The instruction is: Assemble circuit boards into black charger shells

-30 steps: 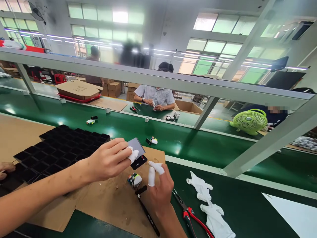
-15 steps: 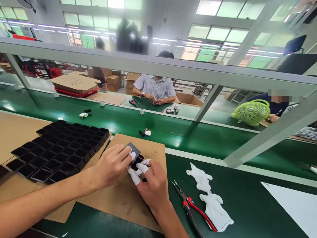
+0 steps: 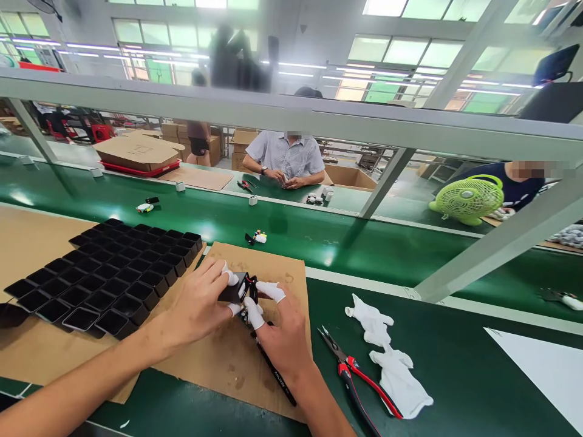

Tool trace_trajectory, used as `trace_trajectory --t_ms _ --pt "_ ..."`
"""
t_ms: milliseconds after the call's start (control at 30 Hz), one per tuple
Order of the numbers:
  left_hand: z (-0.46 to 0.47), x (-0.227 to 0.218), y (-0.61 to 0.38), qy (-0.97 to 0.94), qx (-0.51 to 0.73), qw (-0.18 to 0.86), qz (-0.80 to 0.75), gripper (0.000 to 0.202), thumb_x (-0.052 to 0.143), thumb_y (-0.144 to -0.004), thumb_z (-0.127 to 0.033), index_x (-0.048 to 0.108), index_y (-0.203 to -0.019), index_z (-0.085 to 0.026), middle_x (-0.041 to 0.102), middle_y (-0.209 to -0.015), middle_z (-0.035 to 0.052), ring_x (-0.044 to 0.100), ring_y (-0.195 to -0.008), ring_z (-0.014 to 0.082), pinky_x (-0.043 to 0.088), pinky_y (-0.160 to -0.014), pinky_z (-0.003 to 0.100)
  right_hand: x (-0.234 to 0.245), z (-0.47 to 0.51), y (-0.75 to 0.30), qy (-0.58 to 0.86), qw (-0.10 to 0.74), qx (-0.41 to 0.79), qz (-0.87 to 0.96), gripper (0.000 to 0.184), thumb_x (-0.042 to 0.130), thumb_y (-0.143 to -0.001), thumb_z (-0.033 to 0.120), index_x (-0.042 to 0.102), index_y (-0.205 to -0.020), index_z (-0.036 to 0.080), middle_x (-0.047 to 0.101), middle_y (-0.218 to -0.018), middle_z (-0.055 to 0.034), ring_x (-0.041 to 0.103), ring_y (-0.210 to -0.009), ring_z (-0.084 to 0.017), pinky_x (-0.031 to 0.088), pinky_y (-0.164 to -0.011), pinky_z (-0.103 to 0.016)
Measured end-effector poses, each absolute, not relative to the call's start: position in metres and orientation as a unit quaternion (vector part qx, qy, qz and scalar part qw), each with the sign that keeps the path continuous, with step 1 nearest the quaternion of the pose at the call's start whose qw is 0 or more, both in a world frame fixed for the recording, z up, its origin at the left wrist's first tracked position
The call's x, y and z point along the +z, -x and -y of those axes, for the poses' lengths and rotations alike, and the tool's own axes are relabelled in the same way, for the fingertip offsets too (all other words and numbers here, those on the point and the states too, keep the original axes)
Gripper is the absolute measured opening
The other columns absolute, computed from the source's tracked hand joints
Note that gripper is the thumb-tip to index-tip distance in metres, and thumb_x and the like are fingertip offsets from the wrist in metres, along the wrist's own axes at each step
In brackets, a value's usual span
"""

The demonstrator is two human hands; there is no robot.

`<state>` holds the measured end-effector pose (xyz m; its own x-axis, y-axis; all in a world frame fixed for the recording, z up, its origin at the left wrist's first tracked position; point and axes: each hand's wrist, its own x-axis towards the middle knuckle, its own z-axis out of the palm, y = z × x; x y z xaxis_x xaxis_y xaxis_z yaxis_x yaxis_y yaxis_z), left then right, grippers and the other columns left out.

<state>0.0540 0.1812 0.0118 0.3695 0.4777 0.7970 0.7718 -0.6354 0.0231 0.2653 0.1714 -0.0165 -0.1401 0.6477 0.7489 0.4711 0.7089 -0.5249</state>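
My green bench (image 3: 437, 376) carries a cardboard sheet (image 3: 228, 358), red-handled pliers (image 3: 353, 373), white gloves (image 3: 387, 364) and a white paper sheet (image 3: 544, 373).

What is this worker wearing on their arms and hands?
Both forearms are bare, with no sleeves, watch or bracelet in view. The left hand and right hand have no gloves; only small white rubber caps cover some fingertips, like little thimbles rolled over the ends.
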Motion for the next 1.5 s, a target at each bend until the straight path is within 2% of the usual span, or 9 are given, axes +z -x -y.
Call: trace_trajectory --t_ms 167,267,467,567,700,867,1033,1267,1500 --pt "-0.171 -0.016 -0.062 0.777 -0.456 0.144 0.408 0.027 0.07 -0.087 -0.01 0.05 -0.095 -0.026 0.063 -0.093 0.0038 0.065 -0.08 0.0223 0.054 -0.065 0.032 -0.023 -0.173 -0.266 0.406 0.51 0.118 0.749 0.03 0.069 -0.103 0.015 0.078 -0.13 0.026 0.087 -0.106 -0.0049 0.085 -0.093 -0.022 0.072 -0.081 -0.033" --pt "-0.169 -0.029 -0.065 0.773 -0.466 0.128 0.411 0.027 0.067 -0.088 -0.008 0.048 -0.09 -0.027 0.057 -0.087 0.0013 0.06 -0.073 0.0201 0.05 -0.061 0.031 -0.026 -0.174 -0.267 0.42 0.488 0.128 0.754 0.029 0.067 -0.103 0.012 0.083 -0.123 0.026 0.087 -0.101 -0.0031 0.084 -0.088 -0.02 0.07 -0.077 -0.029" --pt "-0.167 -0.034 -0.061 0.772 -0.475 0.098 0.411 0.023 0.071 -0.092 -0.011 0.054 -0.093 -0.026 0.059 -0.089 0.0017 0.064 -0.077 0.0204 0.054 -0.064 0.031 -0.031 -0.176 -0.269 0.408 0.468 0.118 0.775 0.032 0.065 -0.107 0.01 0.085 -0.126 0.027 0.088 -0.102 -0.0031 0.085 -0.089 -0.019 0.069 -0.078 -0.028" --pt "-0.167 -0.036 -0.061 0.767 -0.487 0.089 0.408 0.022 0.073 -0.092 -0.012 0.056 -0.095 -0.025 0.061 -0.091 0.0024 0.065 -0.078 0.0209 0.055 -0.065 0.032 -0.029 -0.176 -0.269 0.401 0.48 0.089 0.776 0.033 0.061 -0.111 0.013 0.082 -0.133 0.026 0.089 -0.105 -0.005 0.086 -0.088 -0.02 0.07 -0.076 -0.03" --pt "-0.169 -0.041 -0.06 0.748 -0.525 0.09 0.396 0.025 0.077 -0.093 -0.015 0.056 -0.102 -0.025 0.061 -0.09 0.002 0.063 -0.078 0.021 0.056 -0.064 0.033 -0.021 -0.17 -0.267 0.38 0.515 0.033 0.767 0.036 0.061 -0.112 0.014 0.073 -0.144 0.027 0.085 -0.114 -0.0088 0.084 -0.099 -0.023 0.07 -0.083 -0.036" --pt "-0.17 -0.047 -0.056 0.726 -0.565 0.115 0.375 0.032 0.081 -0.093 -0.016 0.058 -0.114 -0.025 0.063 -0.096 0.0045 0.066 -0.088 0.0242 0.063 -0.072 0.04 -0.016 -0.161 -0.263 0.317 0.523 -0.051 0.79 0.024 0.078 -0.105 0.022 0.077 -0.128 0.028 0.073 -0.098 -0.0074 0.072 -0.086 -0.024 0.061 -0.072 -0.038" --pt "-0.167 -0.058 -0.054 0.713 -0.588 0.145 0.352 0.035 0.083 -0.091 -0.018 0.061 -0.117 -0.028 0.066 -0.097 0.005 0.069 -0.094 0.0273 0.07 -0.077 0.047 -0.016 -0.157 -0.256 0.327 0.48 -0.086 0.809 0.024 0.076 -0.106 0.029 0.075 -0.13 0.023 0.065 -0.089 -0.0054 0.062 -0.077 -0.023 0.05 -0.067 -0.037" --pt "-0.166 -0.071 -0.048 0.707 -0.596 0.174 0.337 0.031 0.084 -0.091 -0.018 0.064 -0.112 -0.03 0.064 -0.093 0.0021 0.063 -0.082 0.0223 0.075 -0.081 0.05 -0.015 -0.153 -0.253 0.34 0.455 -0.082 0.819 0.024 0.074 -0.109 0.027 0.076 -0.132 0.024 0.062 -0.093 -0.0061 0.063 -0.084 -0.024 0.051 -0.07 -0.037" --pt "-0.166 -0.085 -0.042 0.702 -0.566 0.187 0.391 0.038 0.093 -0.081 -0.026 0.065 -0.105 -0.033 0.065 -0.089 -0.0018 0.063 -0.08 0.0211 0.072 -0.087 0.047 -0.019 -0.15 -0.25 0.338 0.512 -0.045 0.789 0.007 0.077 -0.108 0.022 0.076 -0.114 0.025 0.064 -0.094 -0.0045 0.064 -0.084 -0.021 0.055 -0.071 -0.036"
